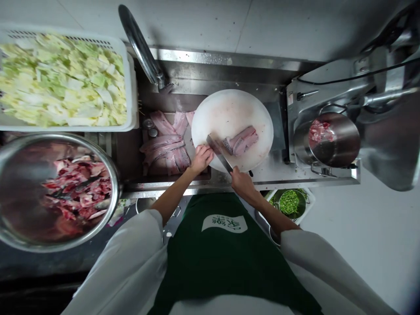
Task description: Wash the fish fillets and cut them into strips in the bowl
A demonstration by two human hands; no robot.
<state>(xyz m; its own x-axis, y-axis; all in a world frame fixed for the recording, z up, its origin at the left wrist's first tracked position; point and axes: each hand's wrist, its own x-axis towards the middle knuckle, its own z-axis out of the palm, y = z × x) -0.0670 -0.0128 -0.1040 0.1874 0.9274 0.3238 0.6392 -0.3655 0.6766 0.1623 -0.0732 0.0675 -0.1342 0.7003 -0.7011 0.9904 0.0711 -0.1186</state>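
A knife (220,154) is in my right hand (243,184), its blade slanting up and left over the near part of a round white cutting board (229,107). At the board's left edge, my left hand (202,158) has its fingers curled close beside the blade; what they hold, if anything, is hidden. Sliced pink fish (242,141) lies on the board, to the right of the blade. Several long fish fillets (167,146) lie in the sink area left of the board, some crossing over each other.
A faucet (141,43) arches above the sink. At left are a white basket (131,96) of cut cabbage and a steel bowl (115,175) with fish scraps. A steel pot (348,140) holding meat pieces stands right. Chopped greens (289,202) sit in a container below the counter.
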